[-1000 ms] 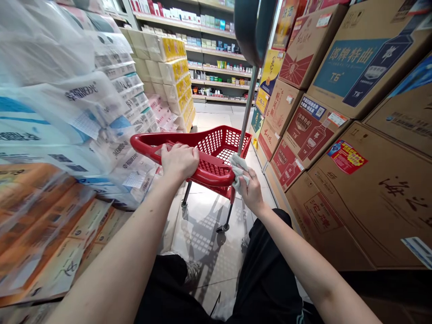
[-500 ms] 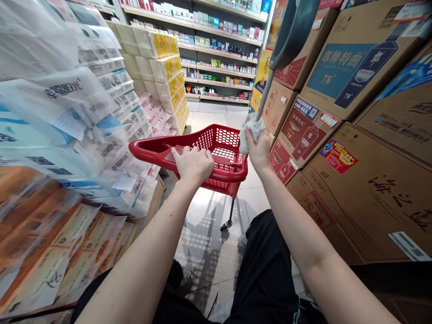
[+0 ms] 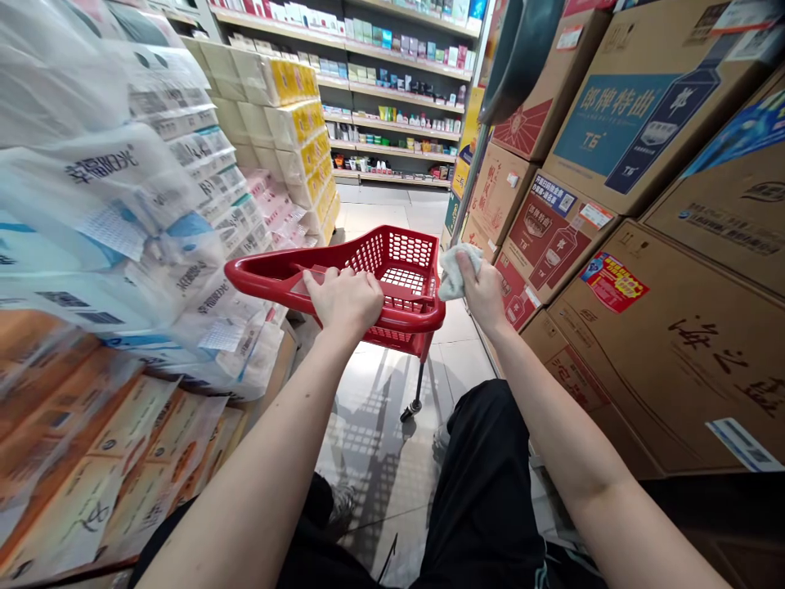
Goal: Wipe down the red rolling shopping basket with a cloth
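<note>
In front of me stands a red plastic rolling shopping basket (image 3: 334, 315) with holes in its sides; no goods show inside. My left hand (image 3: 349, 303) is closed over its near red rim. My right hand (image 3: 484, 294) grips a crumpled whitish cloth (image 3: 455, 272) just off the basket's right corner. A grey rod (image 3: 475, 180) slants up beside the cloth to a dark curved grip (image 3: 521, 61) at the top. Whether cloth and rod touch, I cannot tell. Below the basket, a small caster (image 3: 410, 411) rests on the floor.
Plastic-wrapped paper packs (image 3: 141, 204) are piled on the left, with yellow-ended packs (image 3: 307, 131) behind. Cardboard cartons (image 3: 687, 343) are stacked close on the right. Shelves (image 3: 405, 106) of small products cross the far end. My dark-trousered knee (image 3: 484, 442) is below my right arm.
My right hand and the cloth have moved down and slightly right, toward the lower end of the rod. The basket has shifted slightly left in view, my left hand still on its rim.
</note>
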`<state>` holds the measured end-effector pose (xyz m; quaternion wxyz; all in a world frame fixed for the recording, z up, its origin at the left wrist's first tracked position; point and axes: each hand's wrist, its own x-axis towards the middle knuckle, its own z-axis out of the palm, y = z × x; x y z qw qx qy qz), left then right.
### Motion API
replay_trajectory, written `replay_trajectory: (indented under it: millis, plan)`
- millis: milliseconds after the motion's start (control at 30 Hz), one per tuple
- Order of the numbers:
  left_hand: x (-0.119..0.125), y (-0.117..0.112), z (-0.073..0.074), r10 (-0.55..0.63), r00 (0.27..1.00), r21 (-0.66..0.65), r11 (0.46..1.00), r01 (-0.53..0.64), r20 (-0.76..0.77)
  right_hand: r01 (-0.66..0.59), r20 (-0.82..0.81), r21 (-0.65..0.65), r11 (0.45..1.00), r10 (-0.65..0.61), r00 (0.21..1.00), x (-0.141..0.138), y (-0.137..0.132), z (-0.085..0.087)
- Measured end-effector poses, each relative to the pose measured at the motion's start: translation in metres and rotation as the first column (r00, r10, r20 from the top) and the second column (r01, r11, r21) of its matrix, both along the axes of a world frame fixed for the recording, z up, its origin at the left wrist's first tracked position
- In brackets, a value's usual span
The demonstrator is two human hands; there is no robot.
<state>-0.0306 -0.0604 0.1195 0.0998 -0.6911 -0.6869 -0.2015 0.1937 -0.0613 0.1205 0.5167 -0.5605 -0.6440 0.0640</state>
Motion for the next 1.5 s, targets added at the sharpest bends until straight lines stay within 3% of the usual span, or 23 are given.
replay_trajectory:
  millis: [100,167,300,433,500,667,800,967,1100,1200,1300,1433,1500]
  plan:
    - [0.0,0.001,0.0,-0.008,1.0,-0.001,1.0,0.008,0.009,-0.002,0.034,0.108,0.994,-0.002,0.999,0.01,-0.024,-0.009]
    - [0.001,0.003,-0.001,-0.005,1.0,-0.008,1.0,0.005,0.01,-0.103,0.173,0.154,0.983,0.076,0.982,0.01,-0.036,-0.017]
    - [0.006,0.004,-0.001,0.01,1.0,0.0,1.0,-0.01,0.028,-0.319,0.536,-0.02,0.947,0.28,0.797,-0.008,-0.039,-0.019]
    - [0.009,0.004,-0.002,0.017,1.0,0.019,1.0,-0.018,0.025,-0.228,0.752,-0.144,0.963,0.256,0.608,-0.042,-0.032,-0.007]
    - [0.01,0.005,-0.003,0.026,1.0,0.026,0.999,-0.026,0.014,-0.185,0.796,-0.137,0.973,0.219,0.565,-0.061,-0.032,-0.006]
    - [0.011,0.001,-0.002,0.045,0.999,0.023,0.999,-0.045,-0.005,-0.099,0.767,0.034,0.994,0.037,0.641,-0.086,-0.035,-0.018]
    - [0.006,-0.007,0.004,-0.051,0.996,-0.003,0.999,0.051,-0.068,-0.185,0.72,-0.018,0.983,0.141,0.68,-0.069,-0.031,-0.022]
    - [-0.018,0.0,0.016,-0.222,0.971,-0.131,0.969,0.21,-0.085,-0.184,0.64,-0.014,0.983,0.15,0.753,-0.038,-0.022,-0.02]
    - [-0.039,0.016,0.016,-0.107,0.994,-0.246,0.964,0.098,-0.024,-0.156,0.638,-0.059,0.986,0.157,0.754,-0.011,-0.01,-0.017]
    - [-0.039,0.021,0.012,0.001,1.0,-0.274,0.962,-0.006,-0.018,-0.085,0.65,-0.114,0.99,0.139,0.747,-0.002,-0.001,-0.013]
    - [-0.025,0.017,0.009,0.038,0.999,-0.246,0.968,-0.042,-0.024,0.033,0.656,-0.123,0.992,0.056,0.753,-0.017,0.002,-0.012]
    - [-0.005,0.01,0.01,0.075,0.997,-0.242,0.967,-0.076,-0.013,0.226,0.597,-0.038,0.973,-0.16,0.787,-0.062,0.001,-0.011]
    - [0.001,0.009,0.012,0.1,0.995,-0.249,0.963,-0.1,-0.012,0.295,0.572,-0.055,0.954,-0.212,0.793,-0.079,0.001,-0.008]
